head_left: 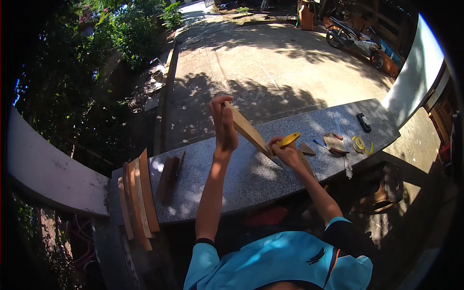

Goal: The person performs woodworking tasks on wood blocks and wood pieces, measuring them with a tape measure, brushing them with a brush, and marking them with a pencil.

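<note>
My left hand [224,123] is closed around the raised end of a pale wooden board [249,131]. The board slants down to the right toward the stone tabletop [232,186]. Close to its lower end, my right hand [286,152] grips what looks like a paintbrush [289,139] by its yellow handle, which has a hole near the tip. Its bristles are hidden by the hand and board. Beside the right hand lies a small triangular wood offcut [307,149]. Another pale wood piece [305,160] shows partly behind the right wrist.
Several wooden strips [140,193] overhang the table's left end, beside a dark brown wood block [168,178]. At right lie a blue pen [319,143], a yellow coiled tape [357,144] and a black object [363,123]. A stool [386,191] stands below; a motorbike [353,38] is parked beyond.
</note>
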A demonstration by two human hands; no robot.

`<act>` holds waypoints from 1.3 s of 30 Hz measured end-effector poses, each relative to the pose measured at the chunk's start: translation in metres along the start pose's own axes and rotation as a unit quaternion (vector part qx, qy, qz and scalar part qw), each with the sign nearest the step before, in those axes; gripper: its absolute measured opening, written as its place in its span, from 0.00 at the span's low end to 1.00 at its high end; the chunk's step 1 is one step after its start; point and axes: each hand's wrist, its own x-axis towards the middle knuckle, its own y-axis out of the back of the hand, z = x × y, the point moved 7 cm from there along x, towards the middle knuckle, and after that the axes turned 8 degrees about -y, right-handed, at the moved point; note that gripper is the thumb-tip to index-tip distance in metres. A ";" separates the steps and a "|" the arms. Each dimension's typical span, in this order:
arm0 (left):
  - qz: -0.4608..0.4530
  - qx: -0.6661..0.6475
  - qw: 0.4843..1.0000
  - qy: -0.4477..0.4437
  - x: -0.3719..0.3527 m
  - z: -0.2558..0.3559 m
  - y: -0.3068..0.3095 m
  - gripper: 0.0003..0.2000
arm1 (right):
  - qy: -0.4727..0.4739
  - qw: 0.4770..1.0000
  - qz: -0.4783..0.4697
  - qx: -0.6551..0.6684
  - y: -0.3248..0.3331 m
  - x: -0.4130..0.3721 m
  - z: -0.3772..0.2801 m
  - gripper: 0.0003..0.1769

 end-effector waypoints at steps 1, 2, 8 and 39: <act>-0.008 0.005 1.000 -0.005 0.003 0.001 0.001 0.21 | -0.018 0.997 0.002 0.073 0.003 0.003 -0.015 0.08; -0.024 -0.002 1.000 -0.008 0.004 0.003 -0.005 0.20 | -0.043 0.989 0.015 0.143 0.015 0.001 -0.028 0.08; -0.037 -0.023 0.997 0.065 0.010 0.009 -0.032 0.20 | 0.067 0.918 0.017 0.391 0.040 0.010 -0.168 0.09; -0.050 0.012 0.999 -0.013 0.012 0.034 -0.040 0.22 | 0.090 0.906 0.023 0.413 0.061 -0.003 -0.189 0.07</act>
